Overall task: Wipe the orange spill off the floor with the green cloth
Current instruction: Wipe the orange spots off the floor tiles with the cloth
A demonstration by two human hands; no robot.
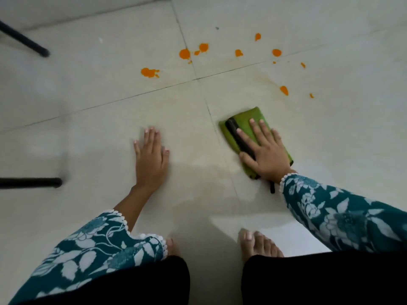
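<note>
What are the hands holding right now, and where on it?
Nothing is gripped. The right hand presses flat on top of the green cloth, fingers straight. The left hand lies flat on the bare floor.

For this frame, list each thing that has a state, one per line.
Orange spill: blobs on floor, unwiped.
Green cloth: folded, flat on floor, clear of the blobs.
Right hand: flat, pressing cloth.
Left hand: flat on bare floor.
</note>
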